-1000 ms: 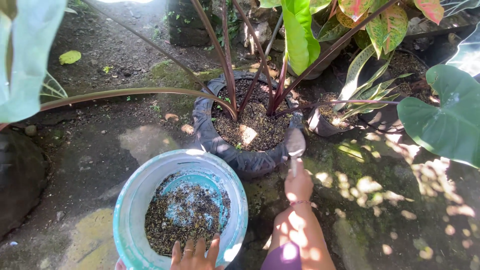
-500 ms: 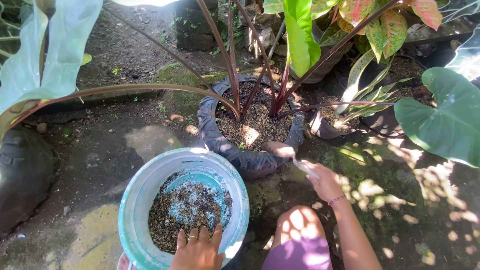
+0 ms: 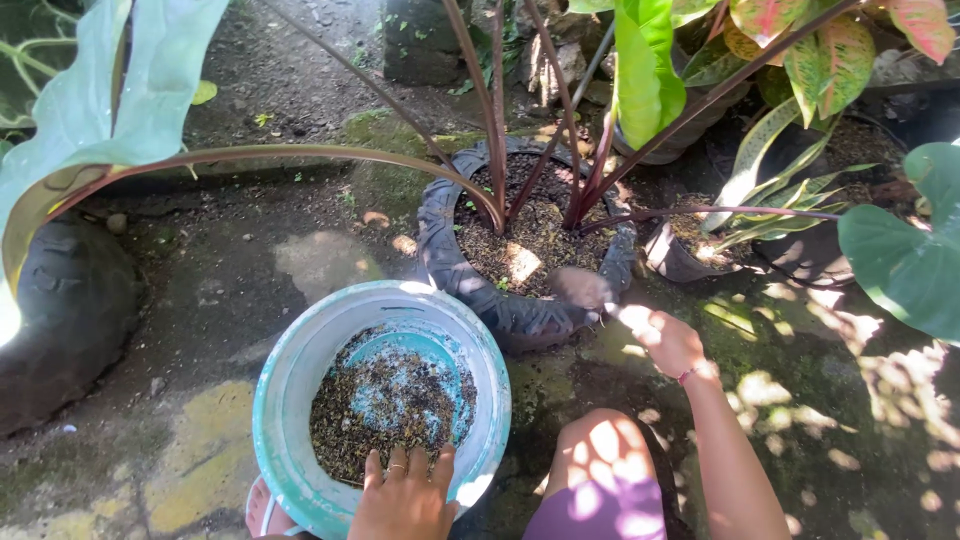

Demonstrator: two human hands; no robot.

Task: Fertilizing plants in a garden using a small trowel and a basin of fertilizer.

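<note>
Right hand with scoop

Harsh dappled sun through the leaves: blown-out patches on the knee and ground at lower right, deep shade upper right, everything pretty sharp.

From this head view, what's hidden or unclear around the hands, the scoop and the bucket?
- Scoop: handle hidden inside the right hand; its load is too dim to tell.
- Left hand: wrist cut off by the bottom edge; palm side hidden against the bucket rim.
- Bucket's outer wall: hidden by the steep downward angle.
- Tyre planter: soil partly hidden by stems.
</note>
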